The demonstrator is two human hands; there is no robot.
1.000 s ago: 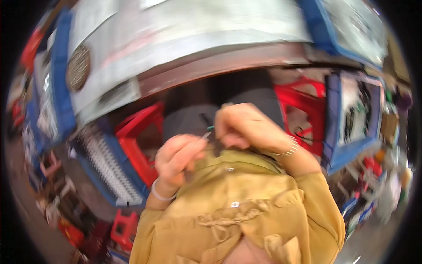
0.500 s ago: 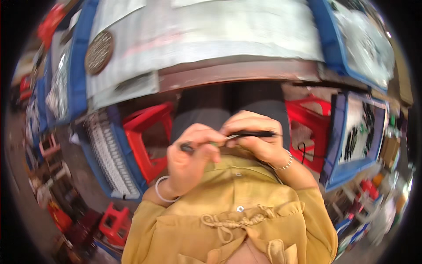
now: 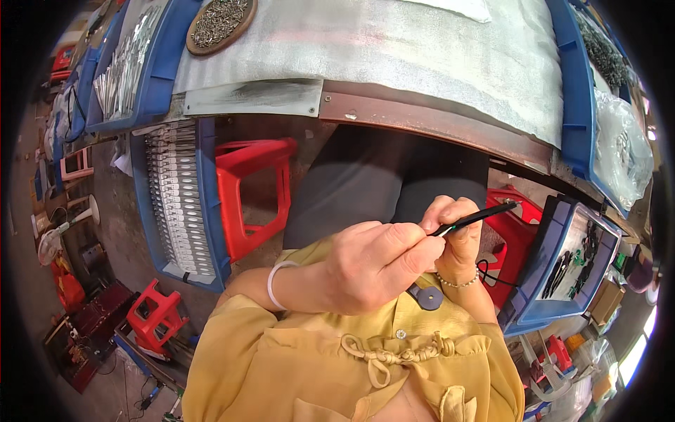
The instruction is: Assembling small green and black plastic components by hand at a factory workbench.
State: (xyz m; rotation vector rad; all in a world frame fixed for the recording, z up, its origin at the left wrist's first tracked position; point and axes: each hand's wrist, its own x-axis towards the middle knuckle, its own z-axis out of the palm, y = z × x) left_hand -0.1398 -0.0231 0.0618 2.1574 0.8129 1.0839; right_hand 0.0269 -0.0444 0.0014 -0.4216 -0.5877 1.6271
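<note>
Pinching a thin black tool [image 3: 472, 217], apparently between them, both hands [image 3: 415, 246] stay closed.

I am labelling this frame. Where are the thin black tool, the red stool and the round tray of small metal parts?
thin black tool [image 3: 478, 216], head view, mid shaft.
red stool [image 3: 242, 190], head view, seat side.
round tray [image 3: 191, 43], head view, brown rim.

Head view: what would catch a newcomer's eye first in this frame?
At centre, the left hand and right hand meet over a thin black rod pinched between the fingertips, just above a yellow blouse. A red plastic stool stands to the left under the grey-covered workbench. Beside it, a blue tray of metal parts runs down the left.
</note>
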